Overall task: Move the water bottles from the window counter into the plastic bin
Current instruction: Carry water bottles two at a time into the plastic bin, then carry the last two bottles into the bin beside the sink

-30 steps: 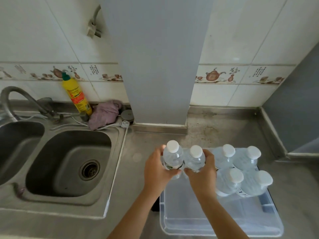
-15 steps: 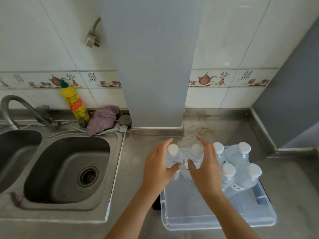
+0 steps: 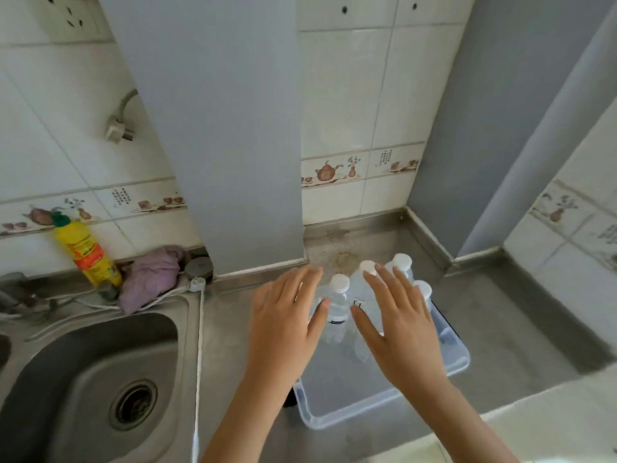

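A clear plastic bin (image 3: 337, 419) sits on the steel counter, right of the sink. Several clear water bottles with white caps stand upright in its far half; one bottle (image 3: 337, 302) shows between my hands, another cap (image 3: 402, 261) at the back. My left hand (image 3: 283, 325) hovers over the bin's left side with fingers spread, holding nothing. My right hand (image 3: 397, 325) is spread flat above the bottles and hides some of them. Neither hand grips a bottle.
A steel sink (image 3: 100, 389) fills the lower left. Behind it stand a yellow detergent bottle (image 3: 88, 255) and a purple cloth (image 3: 150, 275). A grey pillar (image 3: 217, 128) rises behind the bin. Tiled walls and a grey corner wall (image 3: 484, 128) close the right.
Both hands have let go of the two bottles they held, which now stand in the bin. The fingers have spread and lifted, and the view has tilted up.
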Motion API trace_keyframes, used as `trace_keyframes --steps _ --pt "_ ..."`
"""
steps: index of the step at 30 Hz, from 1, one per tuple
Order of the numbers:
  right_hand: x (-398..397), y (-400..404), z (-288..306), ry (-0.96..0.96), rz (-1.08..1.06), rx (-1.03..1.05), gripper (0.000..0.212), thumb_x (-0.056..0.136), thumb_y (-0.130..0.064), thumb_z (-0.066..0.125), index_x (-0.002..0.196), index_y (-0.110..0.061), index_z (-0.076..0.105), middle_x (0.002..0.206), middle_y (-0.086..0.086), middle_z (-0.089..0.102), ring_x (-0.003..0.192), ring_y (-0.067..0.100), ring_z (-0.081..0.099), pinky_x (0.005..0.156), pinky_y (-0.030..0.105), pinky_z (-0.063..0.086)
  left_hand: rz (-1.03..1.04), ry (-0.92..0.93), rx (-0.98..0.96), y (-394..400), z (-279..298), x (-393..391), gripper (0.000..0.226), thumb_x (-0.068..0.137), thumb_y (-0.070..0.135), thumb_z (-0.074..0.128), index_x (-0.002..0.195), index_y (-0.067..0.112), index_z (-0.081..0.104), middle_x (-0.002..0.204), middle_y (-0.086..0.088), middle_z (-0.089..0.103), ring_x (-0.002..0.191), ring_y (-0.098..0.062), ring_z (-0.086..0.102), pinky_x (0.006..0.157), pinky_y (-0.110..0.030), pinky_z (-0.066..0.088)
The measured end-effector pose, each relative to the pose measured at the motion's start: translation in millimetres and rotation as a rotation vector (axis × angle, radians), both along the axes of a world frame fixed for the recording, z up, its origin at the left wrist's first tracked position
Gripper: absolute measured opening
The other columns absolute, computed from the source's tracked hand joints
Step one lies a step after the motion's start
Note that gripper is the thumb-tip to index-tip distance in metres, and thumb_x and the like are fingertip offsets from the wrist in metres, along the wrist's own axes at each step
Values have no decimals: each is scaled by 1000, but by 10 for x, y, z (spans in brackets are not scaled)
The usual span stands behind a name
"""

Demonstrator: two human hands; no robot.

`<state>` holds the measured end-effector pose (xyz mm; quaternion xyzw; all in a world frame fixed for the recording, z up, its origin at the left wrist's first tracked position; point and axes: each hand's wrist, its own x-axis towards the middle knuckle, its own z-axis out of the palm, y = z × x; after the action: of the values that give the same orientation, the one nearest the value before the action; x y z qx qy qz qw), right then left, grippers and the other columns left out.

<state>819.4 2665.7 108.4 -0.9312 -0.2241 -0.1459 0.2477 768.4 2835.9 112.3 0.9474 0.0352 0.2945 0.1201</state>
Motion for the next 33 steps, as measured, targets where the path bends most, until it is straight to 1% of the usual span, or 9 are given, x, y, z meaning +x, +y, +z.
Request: trace_keyframes --steps 3,6,9,15,19,21,24,27,33 --pt "-202 -206 95 -24 -130 -46 56 93 -54 35 139 -24 41 151 3 38 141 26 30 113 50 22 -80 2 40 -144 30 -38 45 96 42 43 133 20 57 132 2 62 121 -17 56 100 -44 44" --pt "-390 -457 144 -8 -240 -105 59 92 -57 31 141 -25 37 153 2 35 141 27 30 113 50 17 -159 14 64 -367 62 -70 46 97 42 41 134 19 58 135 2 60 124 -17 56 103 -45 41" --pt "-535 -734 167 30 -337 -124 60 93 -59 27 144 -28 32 155 2 32 143 26 25 114 51 15 -241 12 63 -648 109 -89 47 95 44 41 133 21 58 136 2 60 124 -18 57 103 -45 41" --pt "-836 -1420 215 76 -491 -113 61 93 -59 25 144 -27 32 153 3 34 143 26 26 114 55 19 -416 30 79 -1321 235 -48 53 93 50 40 134 22 59 137 1 60 125 -18 57 102 -49 42" --pt "-1132 -2010 237 84 -564 -96 65 92 -62 19 146 -28 31 156 2 29 145 25 21 115 54 16 -518 47 58 -1984 293 -125 55 93 51 40 136 23 57 140 1 58 129 -17 54 105 -49 39" --pt "-1322 -2354 243 82 -611 -90 66 92 -63 16 145 -27 33 155 3 31 145 26 22 114 55 19 -573 59 52 -2378 277 -225 55 93 51 41 138 23 55 141 2 57 131 -16 52 106 -49 37" --pt "-1623 -2936 227 82 -691 -81 63 93 -59 23 143 -24 38 152 6 36 142 28 28 111 57 28 -650 85 55 -2998 238 -384 56 93 51 41 139 22 54 142 2 57 131 -17 52 105 -51 39" --pt "-1930 -3521 187 77 -777 -62 61 92 -57 27 141 -22 40 150 8 40 141 30 31 108 56 32 -726 105 60 -3622 197 -541 57 94 53 35 139 22 52 141 0 57 130 -19 53 105 -54 41" --pt "-2506 -4513 114 93 -951 -44 65 91 -62 19 140 -24 38 151 6 37 142 30 28 109 55 29 -879 105 96 -4789 159 -854 57 91 53 41 139 22 53 140 -2 58 129 -21 54 106 -52 37"
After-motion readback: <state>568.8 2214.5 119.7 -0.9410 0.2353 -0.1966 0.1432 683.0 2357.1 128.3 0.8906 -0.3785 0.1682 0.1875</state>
